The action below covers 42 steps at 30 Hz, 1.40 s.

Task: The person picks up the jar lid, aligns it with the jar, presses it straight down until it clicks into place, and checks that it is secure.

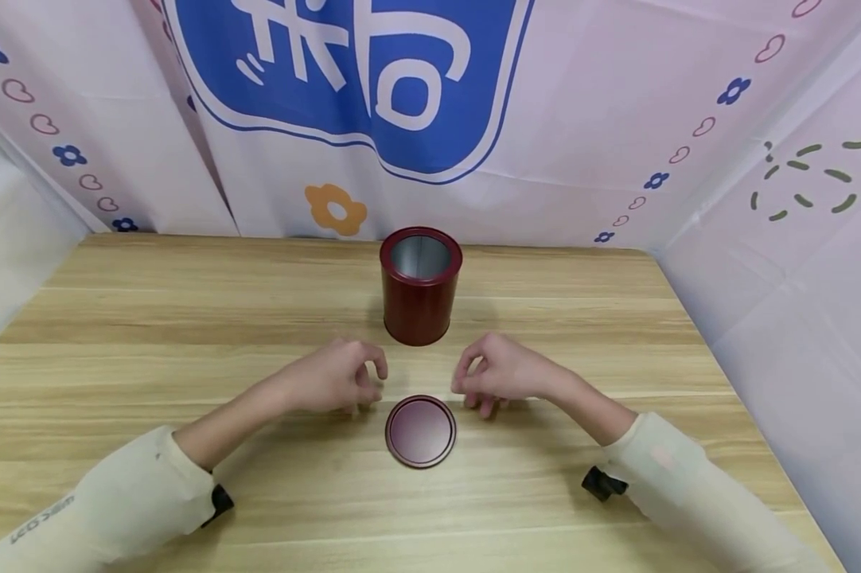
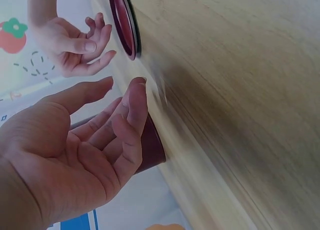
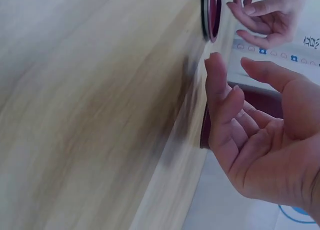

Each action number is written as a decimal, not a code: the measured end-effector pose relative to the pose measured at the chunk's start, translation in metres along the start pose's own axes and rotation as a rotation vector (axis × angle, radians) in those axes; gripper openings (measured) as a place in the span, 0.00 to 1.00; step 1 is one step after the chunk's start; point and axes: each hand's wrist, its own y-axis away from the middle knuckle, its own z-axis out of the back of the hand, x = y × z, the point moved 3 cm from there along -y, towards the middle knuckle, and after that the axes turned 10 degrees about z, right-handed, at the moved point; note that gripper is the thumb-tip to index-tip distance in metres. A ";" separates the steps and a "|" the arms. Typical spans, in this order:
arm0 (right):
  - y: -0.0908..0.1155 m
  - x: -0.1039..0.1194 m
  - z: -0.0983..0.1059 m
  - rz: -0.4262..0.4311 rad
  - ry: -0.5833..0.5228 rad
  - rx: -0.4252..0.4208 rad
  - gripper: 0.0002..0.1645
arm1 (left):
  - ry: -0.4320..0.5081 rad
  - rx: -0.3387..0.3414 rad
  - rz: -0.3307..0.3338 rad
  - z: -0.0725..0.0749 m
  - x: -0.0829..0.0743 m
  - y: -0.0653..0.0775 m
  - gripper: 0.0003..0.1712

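A dark red round lid (image 1: pixel 421 432) lies flat on the wooden table, its recessed face up. Behind it a dark red tin can (image 1: pixel 418 310) stands upright with its top uncovered and its grey metal inside showing. My left hand (image 1: pixel 340 374) hovers at the lid's upper left, fingers loosely bent and holding nothing. On the other side my right hand (image 1: pixel 498 370) mirrors it, fingers curved and thumb apart from them in the right wrist view. Both wrist views show the lid (image 2: pixel 126 22) beyond the fingertips and the can (image 3: pixel 265 100) partly hidden behind the hand.
The wooden table (image 1: pixel 151 318) ends at a white printed cloth (image 1: pixel 559 119) along the back. Another cloth (image 1: pixel 796 318) runs down the right side. Black straps (image 1: pixel 602 483) show below the pale sleeves (image 1: pixel 674 469).
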 end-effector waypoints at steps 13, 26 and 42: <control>0.002 0.006 -0.011 -0.036 -0.039 0.043 0.07 | 0.032 0.067 0.065 -0.010 0.000 -0.003 0.08; 0.001 0.006 -0.018 -0.092 -0.154 0.102 0.09 | 0.087 0.119 0.118 -0.014 -0.004 -0.003 0.09; 0.001 0.001 -0.025 -0.107 -0.266 0.147 0.11 | 0.264 0.229 0.158 -0.019 -0.002 -0.005 0.16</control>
